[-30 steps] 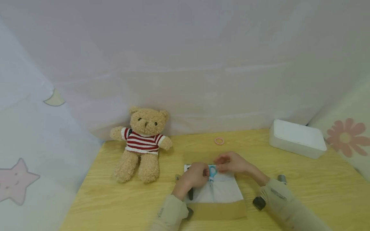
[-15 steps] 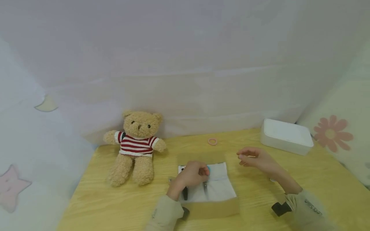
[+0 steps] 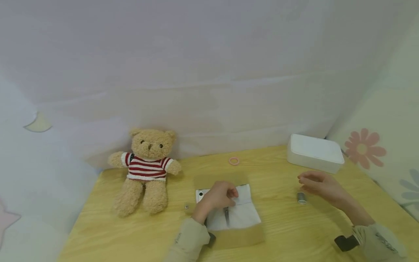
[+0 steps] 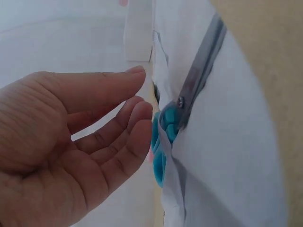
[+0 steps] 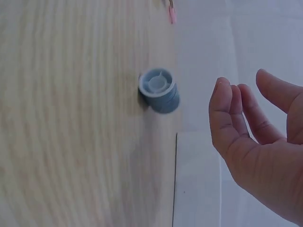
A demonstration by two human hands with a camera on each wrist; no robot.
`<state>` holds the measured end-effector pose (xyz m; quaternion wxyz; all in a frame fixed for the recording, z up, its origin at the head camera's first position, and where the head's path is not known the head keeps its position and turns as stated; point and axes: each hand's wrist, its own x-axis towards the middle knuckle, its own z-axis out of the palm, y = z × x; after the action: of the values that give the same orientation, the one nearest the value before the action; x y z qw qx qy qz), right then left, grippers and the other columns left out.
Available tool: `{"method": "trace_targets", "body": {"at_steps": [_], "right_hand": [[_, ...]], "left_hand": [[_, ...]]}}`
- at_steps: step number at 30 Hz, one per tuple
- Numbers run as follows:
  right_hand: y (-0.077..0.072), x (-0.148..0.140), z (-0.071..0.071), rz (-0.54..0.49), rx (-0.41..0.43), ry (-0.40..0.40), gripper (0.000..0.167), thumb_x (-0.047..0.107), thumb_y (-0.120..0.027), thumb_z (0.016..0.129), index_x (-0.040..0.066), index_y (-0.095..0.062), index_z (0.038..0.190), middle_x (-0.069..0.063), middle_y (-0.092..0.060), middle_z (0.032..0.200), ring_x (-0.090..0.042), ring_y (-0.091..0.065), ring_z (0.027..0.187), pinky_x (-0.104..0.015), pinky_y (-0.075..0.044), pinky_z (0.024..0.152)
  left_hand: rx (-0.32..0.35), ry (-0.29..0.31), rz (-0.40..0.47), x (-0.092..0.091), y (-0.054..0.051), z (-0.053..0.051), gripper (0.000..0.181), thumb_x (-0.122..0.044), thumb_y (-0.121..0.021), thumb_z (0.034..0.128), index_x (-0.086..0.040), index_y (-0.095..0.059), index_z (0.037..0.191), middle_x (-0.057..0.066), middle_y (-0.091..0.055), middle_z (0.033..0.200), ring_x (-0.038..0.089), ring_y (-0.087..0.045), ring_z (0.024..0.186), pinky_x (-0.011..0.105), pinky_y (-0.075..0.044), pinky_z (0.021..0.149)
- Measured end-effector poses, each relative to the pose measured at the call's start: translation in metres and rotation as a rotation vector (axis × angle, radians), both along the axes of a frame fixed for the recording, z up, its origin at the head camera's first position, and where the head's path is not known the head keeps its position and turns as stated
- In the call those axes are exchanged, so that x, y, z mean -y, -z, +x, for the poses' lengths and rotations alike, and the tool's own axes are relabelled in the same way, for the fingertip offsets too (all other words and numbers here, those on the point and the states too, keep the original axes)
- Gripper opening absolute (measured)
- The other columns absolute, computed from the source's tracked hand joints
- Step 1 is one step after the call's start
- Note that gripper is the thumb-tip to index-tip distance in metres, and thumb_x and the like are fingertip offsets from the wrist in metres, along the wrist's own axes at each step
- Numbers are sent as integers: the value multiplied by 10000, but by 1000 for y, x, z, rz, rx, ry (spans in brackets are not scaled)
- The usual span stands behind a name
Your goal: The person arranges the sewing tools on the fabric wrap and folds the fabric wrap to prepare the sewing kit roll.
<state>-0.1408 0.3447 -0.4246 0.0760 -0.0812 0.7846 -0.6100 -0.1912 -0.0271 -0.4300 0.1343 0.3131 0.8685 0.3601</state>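
Scissors with blue handles (image 4: 160, 165) and grey blades (image 3: 227, 216) lie on a white cloth (image 3: 243, 214). My left hand (image 3: 217, 198) is over the handles, its fingers loosely bent with a gap to the thumb; in the left wrist view the fingertips of this hand (image 4: 80, 137) come close to the handles, and contact is unclear. A grey thread spool (image 3: 301, 198) stands on the table at the right, also seen in the right wrist view (image 5: 160, 91). Just above it, my right hand (image 3: 324, 187) hovers with relaxed, parted fingers and holds nothing.
A teddy bear (image 3: 148, 167) in a striped shirt sits at the back left. Behind the cloth lies a pink ring (image 3: 234, 161). A white box (image 3: 315, 153) stands at the back right. Brown material (image 3: 237, 236) shows under the cloth.
My right hand has moved away from the scissors to the right, over to the spool. My left hand has stayed over the scissor handles. The view has shifted slightly to the right.
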Motion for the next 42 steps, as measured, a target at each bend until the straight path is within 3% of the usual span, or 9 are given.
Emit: {"method": "trace_targets", "body": {"at_steps": [3,7,17,24,31,37,42], "right_hand": [[6,-12,3,51,45,49,400,122,-521,990,-188,-460,1234,40,-642,1070,-125,-651,947,-257,-528,797],[12,-21,6,111,125,90,486,175,-537,987,-209,-419,1260,-45,-623,1085,-123,-647,902,-281,-536,778],[19,-18,5,119,275,48,410,155,-549,974,-186,-473,1189,-99,-590,984,-136,-608,798,-298,-548,729],[20,-11,1,155,273,-5,379,158,-574,962,-174,-538,1143,-79,-637,948,-137,-626,816,-273,-546,715],[16,3,2,312,216,13,332,200,-635,925,-118,-610,1016,-95,-631,876,-152,-613,733,-269,-537,643],[15,7,3,317,200,26,303,175,-652,908,-118,-618,978,-100,-635,874,-166,-627,733,-275,-546,648],[14,9,2,250,203,1,349,156,-623,927,-166,-598,1060,-102,-645,929,-170,-637,815,-287,-553,716]], "left_hand": [[-1,-19,-28,-2,1,2,164,46,-759,731,-45,-678,840,40,-642,828,160,-575,795,218,-455,706],[-11,-49,-74,-4,1,5,129,34,-745,744,-57,-687,814,33,-612,814,126,-516,752,236,-439,674],[-36,-115,-165,-7,-2,9,105,29,-727,741,-73,-703,756,-8,-584,802,124,-476,720,247,-430,607],[-55,-134,-200,-8,2,8,104,16,-750,740,-79,-709,727,-19,-588,789,126,-487,723,247,-442,621],[-34,-146,-200,-7,1,9,98,7,-754,748,-80,-714,730,-15,-603,798,130,-496,726,248,-450,616],[-30,-145,-194,-7,2,8,102,8,-757,747,-82,-715,726,-13,-609,810,135,-497,743,258,-455,629],[-24,-151,-205,-7,2,8,94,1,-759,746,-76,-712,722,-22,-589,786,132,-487,739,260,-451,628]]}}
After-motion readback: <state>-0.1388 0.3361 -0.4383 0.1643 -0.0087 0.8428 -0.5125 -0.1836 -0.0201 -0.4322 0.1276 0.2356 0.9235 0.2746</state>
